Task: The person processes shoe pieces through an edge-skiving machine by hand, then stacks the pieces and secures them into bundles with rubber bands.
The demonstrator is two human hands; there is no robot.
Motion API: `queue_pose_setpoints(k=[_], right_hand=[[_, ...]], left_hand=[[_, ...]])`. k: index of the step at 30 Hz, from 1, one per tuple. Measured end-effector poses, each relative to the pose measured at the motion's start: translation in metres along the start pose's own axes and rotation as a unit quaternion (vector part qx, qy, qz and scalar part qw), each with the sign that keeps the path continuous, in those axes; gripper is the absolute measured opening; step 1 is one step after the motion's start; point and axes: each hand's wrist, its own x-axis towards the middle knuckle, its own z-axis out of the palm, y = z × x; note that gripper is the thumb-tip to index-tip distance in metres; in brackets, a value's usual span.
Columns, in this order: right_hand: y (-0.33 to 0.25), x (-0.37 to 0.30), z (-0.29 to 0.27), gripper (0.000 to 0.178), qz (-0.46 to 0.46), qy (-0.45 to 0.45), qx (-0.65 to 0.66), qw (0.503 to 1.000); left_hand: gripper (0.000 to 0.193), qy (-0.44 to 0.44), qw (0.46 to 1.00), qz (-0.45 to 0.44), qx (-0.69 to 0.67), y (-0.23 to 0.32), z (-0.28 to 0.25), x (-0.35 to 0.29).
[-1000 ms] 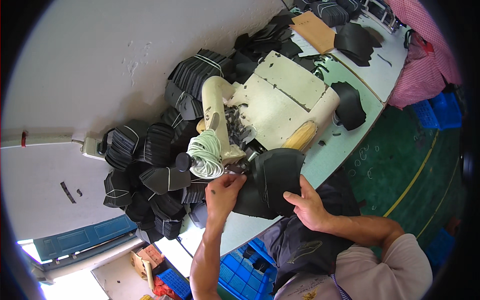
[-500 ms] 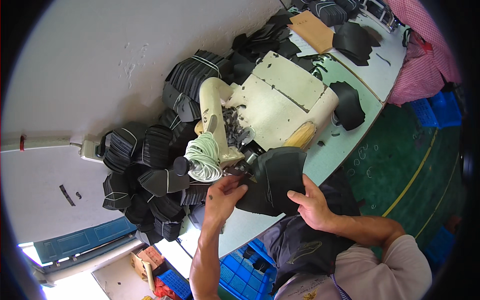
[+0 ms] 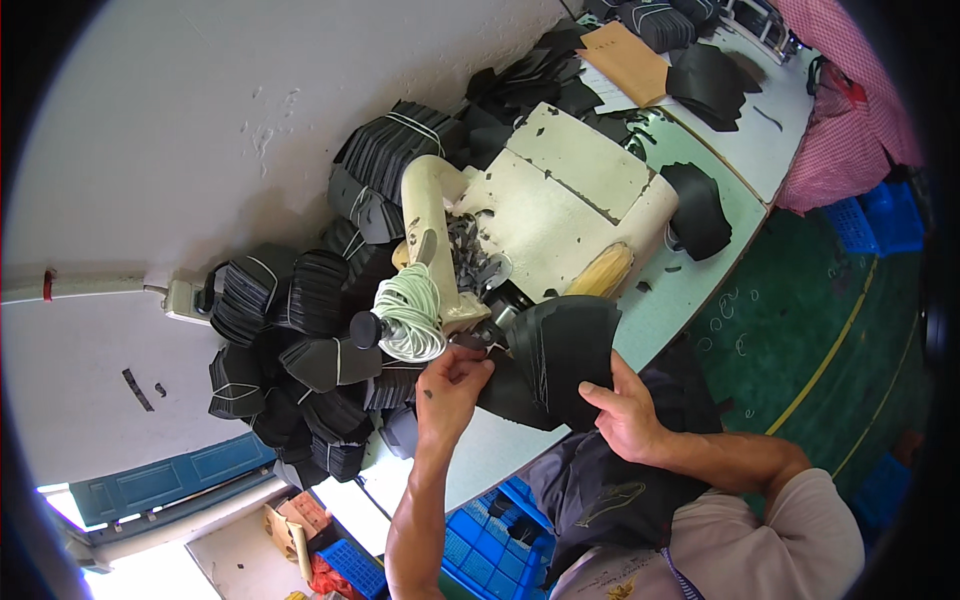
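- A pale green table [image 3: 480, 450] runs under and past both hands.
- A big heap of black bundles [image 3: 318, 290], many tied with string, is piled up to the left of the left hand and farther away from the person.
- A cream machine [image 3: 585, 190] stands on the table, just past the hands (its paint is chipped here and there).
- The black pieces [image 3: 570, 345] are thin and flat, fanned out between the two hands, with their far left side right by the metal front of the machine.
- The right hand [image 3: 630, 415] holds their right edge, thumb on top and fingers tucked under.
- The left hand [image 3: 450, 390] pinches their left edge, its thumb and fingers pressed close together.
- A loop of pale cord [image 3: 410, 315] hangs on the machine, just past the left hand and a bit to its left.
- A long yellow pad [image 3: 605, 270] is on the machine, farther off than the right hand.
- A round black knob [image 3: 366, 330] sticks out to the left of the left hand.
- A tiny dark spot [image 3: 429, 394] shows on the back of the left hand.
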Motion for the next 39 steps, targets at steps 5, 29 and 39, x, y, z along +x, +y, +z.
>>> queue_pose_setpoints(k=[5,29,39], right_hand=[[0.001,0.001,0.007,0.055,-0.001,0.002,0.037,0.999],[-0.011,-0.078,-0.034,0.061,0.175,-0.409,-0.397,0.803],[-0.036,0.008,0.004,0.038,0.129,-0.067,-0.199,0.969]], left_hand=[[0.021,0.065,0.996,0.012,0.065,0.004,0.012,0.010],[0.054,-0.218,0.976,0.016,-0.002,-0.043,0.027,-0.148],[0.045,-0.091,0.995,-0.003,-0.047,0.006,-0.013,-0.046]])
